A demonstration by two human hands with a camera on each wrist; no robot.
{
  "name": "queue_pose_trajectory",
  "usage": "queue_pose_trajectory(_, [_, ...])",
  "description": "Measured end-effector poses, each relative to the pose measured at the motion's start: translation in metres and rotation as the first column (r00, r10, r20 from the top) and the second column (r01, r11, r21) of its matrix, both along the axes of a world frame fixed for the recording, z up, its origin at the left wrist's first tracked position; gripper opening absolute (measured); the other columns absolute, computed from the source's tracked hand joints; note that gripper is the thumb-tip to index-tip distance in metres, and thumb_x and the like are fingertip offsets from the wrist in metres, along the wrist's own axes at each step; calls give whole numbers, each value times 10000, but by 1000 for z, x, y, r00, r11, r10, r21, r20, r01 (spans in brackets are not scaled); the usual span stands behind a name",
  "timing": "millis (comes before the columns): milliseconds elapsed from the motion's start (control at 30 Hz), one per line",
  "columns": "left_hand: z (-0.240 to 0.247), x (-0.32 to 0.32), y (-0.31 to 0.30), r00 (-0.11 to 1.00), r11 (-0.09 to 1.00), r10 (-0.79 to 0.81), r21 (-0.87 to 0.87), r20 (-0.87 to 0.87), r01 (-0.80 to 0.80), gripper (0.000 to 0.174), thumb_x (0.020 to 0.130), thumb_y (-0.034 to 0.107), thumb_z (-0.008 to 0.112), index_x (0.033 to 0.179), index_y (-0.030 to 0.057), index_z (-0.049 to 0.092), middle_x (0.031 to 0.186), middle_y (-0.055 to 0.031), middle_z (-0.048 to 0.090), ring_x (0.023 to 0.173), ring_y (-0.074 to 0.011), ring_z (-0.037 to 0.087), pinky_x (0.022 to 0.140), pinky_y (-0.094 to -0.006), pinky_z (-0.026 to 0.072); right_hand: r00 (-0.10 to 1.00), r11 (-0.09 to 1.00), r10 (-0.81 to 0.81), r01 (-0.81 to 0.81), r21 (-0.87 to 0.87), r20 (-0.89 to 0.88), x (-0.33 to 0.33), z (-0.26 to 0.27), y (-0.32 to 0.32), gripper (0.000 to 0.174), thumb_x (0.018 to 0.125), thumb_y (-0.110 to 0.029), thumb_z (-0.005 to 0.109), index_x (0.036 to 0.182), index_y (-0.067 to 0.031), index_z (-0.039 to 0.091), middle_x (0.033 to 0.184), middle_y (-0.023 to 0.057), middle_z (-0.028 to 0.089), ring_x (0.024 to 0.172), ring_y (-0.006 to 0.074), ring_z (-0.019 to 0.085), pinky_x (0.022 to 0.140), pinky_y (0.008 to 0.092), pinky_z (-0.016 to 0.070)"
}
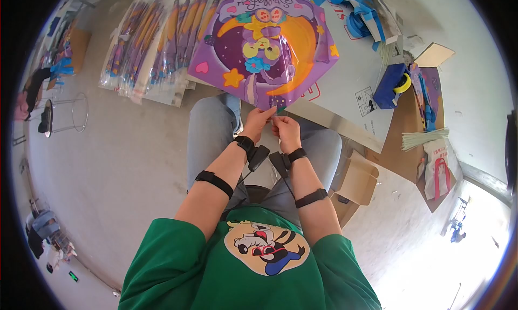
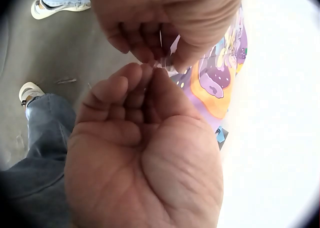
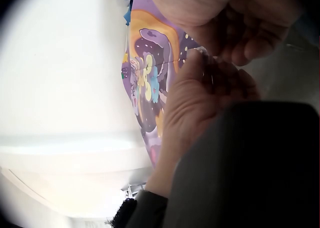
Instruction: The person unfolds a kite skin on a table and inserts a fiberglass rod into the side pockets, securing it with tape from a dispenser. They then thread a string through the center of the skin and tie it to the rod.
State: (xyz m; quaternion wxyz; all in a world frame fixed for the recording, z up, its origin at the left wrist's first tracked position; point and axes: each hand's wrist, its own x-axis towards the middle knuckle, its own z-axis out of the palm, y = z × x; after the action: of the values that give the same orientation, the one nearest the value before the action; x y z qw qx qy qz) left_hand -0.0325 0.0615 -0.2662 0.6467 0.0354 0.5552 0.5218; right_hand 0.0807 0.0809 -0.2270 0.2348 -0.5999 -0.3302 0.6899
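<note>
A purple diamond-shaped kite (image 1: 245, 86), printed with a cartoon figure and an orange moon, lies face up with its lower corner toward the person. At that corner my left hand (image 1: 259, 123) pinches the edge between thumb and fingers. Close beside it, my right hand (image 1: 287, 133) has its thumb and fingertips together on a small clear plastic piece (image 2: 165, 64). In the left wrist view the right palm (image 2: 145, 163) faces the camera and the left hand (image 2: 170, 18) is above. Curled fingers partly hide the corner; I cannot tell what the piece is.
Several folded kites in clear bags (image 1: 156, 40) lie at the left. Blue ribbons (image 1: 359, 24) lie on the white board (image 1: 345, 83) at the right, near a blue tape dispenser (image 1: 389, 86). White sticks (image 1: 425, 139) and an open cardboard box (image 1: 356, 180) are further right.
</note>
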Motion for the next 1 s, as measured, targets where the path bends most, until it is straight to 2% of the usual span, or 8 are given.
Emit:
queue_pose_trajectory(100, [3,0,1,999,1000,-20,-3,-34,20,159,835,237,697,868,89,650,790,28,622,699,-69,530,677,-238,409,1000,1000,-1,1,-9,-6,1,-2,1,134,886,-145,608,866,-13,622,735,20,609,618,105,554,565,232,436])
queue_pose_trajectory(200, [5,-2,2,997,1000,-11,9,-79,11,171,828,222,704,878,66,659,799,19,629,704,-75,531,681,-244,412,998,998,-29,25,-59,-60,3,-1,-2,135,887,-143,613,886,-9,623,737,19,607,620,106,559,563,227,442])
queue_pose_trajectory(267, [6,-3,3,994,1000,-15,21,-110,18,244,807,209,717,899,-8,656,827,-24,639,729,-105,546,675,-267,413,993,994,-56,46,-98,-106,5,-2,-4,136,886,-142,616,901,-7,623,739,19,606,622,107,562,562,225,448])
queue_pose_trajectory(567, [9,3,-10,986,1000,-31,-10,-162,30,302,800,225,715,931,-41,655,861,-41,642,772,-112,550,711,-268,417,944,959,-188,116,-259,-271,14,-13,-23,184,863,-122,637,1016,-28,595,751,23,600,623,116,577,544,236,467])
queue_pose_trajectory(733, [15,-1,-10,976,999,-55,-10,-212,54,281,807,262,713,902,4,658,826,-8,621,742,-98,526,690,-258,406,938,914,-343,344,-215,43,24,-14,-42,198,887,-152,609,1016,-7,570,725,23,570,618,128,573,521,248,461])
queue_pose_trajectory(833, [14,-7,-9,982,999,-44,15,-185,48,248,806,272,718,877,42,657,792,11,606,701,-90,505,665,-248,394,980,980,-197,197,-35,20,25,-3,-44,200,908,-188,596,990,-8,568,713,22,565,612,117,563,504,245,445])
queue_pose_trajectory(933, [11,-9,-10,989,999,-44,23,-139,48,239,802,268,721,884,53,654,780,15,599,685,-92,498,658,-247,390,998,999,-33,34,18,-59,8,16,-39,185,920,-190,578,981,-15,578,741,41,596,607,117,568,509,235,447])
queue_pose_trajectory(1000, [10,-11,-10,989,998,-59,7,-134,61,234,801,264,722,889,58,653,773,17,594,678,-94,496,650,-248,390,995,998,-46,43,-37,-88,0,12,-34,176,927,-182,566,981,-15,583,764,51,610,614,120,574,514,236,452])
